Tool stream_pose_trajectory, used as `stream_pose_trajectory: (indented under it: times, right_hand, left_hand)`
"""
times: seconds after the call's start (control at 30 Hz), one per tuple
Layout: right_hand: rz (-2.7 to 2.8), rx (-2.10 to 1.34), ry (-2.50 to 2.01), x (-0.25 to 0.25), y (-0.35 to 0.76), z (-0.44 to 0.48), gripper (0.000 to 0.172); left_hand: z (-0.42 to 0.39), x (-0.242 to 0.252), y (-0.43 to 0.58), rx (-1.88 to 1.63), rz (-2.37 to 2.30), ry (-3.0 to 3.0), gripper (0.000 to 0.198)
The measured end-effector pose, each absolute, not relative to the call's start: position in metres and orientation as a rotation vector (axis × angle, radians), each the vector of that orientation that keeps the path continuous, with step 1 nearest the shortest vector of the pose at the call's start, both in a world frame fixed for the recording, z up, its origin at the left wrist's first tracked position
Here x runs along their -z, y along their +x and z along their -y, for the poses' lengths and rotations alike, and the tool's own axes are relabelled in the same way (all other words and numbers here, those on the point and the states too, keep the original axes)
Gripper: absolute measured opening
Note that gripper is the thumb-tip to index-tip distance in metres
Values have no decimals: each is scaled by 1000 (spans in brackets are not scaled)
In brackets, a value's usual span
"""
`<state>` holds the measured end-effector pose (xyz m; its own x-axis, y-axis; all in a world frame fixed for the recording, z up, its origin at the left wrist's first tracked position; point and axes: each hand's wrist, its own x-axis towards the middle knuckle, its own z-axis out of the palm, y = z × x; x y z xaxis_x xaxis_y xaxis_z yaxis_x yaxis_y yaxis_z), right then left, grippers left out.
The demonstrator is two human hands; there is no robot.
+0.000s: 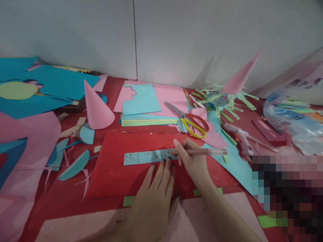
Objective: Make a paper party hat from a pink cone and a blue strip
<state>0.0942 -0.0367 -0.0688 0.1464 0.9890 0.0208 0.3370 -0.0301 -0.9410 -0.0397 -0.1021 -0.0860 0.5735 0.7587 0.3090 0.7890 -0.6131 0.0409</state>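
A narrow light-blue paper strip [141, 157] with handwriting lies on a red sheet [113, 171]. My left hand [153, 198] lies flat on the red sheet, its fingertips at the strip's lower edge, fingers stretched out. My right hand [191, 161] is closed round a pink pen [207, 152], whose tip rests on the right end of the strip.
Scissors with red and yellow handles [191, 122] lie behind the red sheet. A pink paper cone [97, 109] stands to the left, another [239, 77] at the back right. A glue gun [239, 136], green strips, stacked coloured sheets [146, 107] and scraps cover the table.
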Motion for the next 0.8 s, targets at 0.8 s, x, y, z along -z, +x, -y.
stream_pose_trajectory:
  times: [0.8]
  right_hand:
    - [1404,-859,-1515,72,97,36,34]
  left_hand:
    - [103,87,-39,437,1335,-2700,44]
